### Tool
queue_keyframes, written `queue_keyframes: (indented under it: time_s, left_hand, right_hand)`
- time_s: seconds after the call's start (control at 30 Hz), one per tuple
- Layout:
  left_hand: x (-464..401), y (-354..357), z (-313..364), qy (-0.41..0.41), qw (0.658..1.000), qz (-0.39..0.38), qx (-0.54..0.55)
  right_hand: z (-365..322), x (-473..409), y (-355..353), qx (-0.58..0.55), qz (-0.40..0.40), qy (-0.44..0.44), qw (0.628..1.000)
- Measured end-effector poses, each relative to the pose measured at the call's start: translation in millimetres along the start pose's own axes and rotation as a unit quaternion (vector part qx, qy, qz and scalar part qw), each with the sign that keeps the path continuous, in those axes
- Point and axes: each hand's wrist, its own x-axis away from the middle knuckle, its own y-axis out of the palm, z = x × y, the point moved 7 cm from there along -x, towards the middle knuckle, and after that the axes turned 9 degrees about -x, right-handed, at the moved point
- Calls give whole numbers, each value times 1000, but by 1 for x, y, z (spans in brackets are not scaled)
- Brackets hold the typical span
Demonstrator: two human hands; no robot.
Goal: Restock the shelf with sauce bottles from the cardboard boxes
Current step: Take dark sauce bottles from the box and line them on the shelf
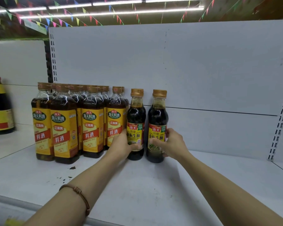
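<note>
- The left hand (pixel 123 143) gripped the lower label of one soy sauce bottle (pixel 136 124), thumb across the front and fingers curled round its left side.
- The right hand (pixel 171 142) gripped a second soy sauce bottle (pixel 157 126) the same way, thumb on the front of the label and fingers wrapped round the right side.
- Both bottles stood upright on the white shelf (pixel 153 185), side by side with a narrow gap between them, close to the shelf's white back panel (pixel 186 66). Each held dark liquid under a gold cap and carried a yellow label with a red logo.
- A thin brown bracelet (pixel 79 193) sat on the left forearm, which reached in from the lower left; the right forearm came in from the lower right.
- Just left of the left-hand bottle stood a block of taller cooking wine bottles (pixel 90 126), several rows deep, with yellow and red labels and tan caps; the nearest one touched or nearly touched the left hand.
- A few dark specks (pixel 72 168) lay on the shelf in front of that block.
- Well apart at the far left, on the neighbouring shelf section, stood a large dark bottle (pixel 1 108) with a red cap, blurred.
- A slotted upright (pixel 279 121) edged the shelf bay on the right.
- Overhead hung strings of coloured pennants (pixel 60 22) beneath strip lights (pixel 118 3).
</note>
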Motion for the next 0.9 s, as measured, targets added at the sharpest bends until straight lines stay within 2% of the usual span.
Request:
queue_keyframes:
  time_s: [0.33,0.4,0.53,0.7,0.9]
  left_hand:
    - [-2,3,-7,-12,1000,6,20]
    - [-2,4,-6,-9,1000,2,-7]
    - [2,5,1,-8,991,-33,-130]
    - [23,-6,-5,-29,983,-54,-172]
    - [72,-28,12,13,991,-13,-135]
  right_hand:
    - [3,1,1,-2,10,-7,1000]
    - [1,3,2,-9,10,-6,1000]
    - [-5,9,1,27,0,4,1000]
    - [-17,39,-4,9,-22,24,999]
    - [-54,94,-2,28,-57,-53,997]
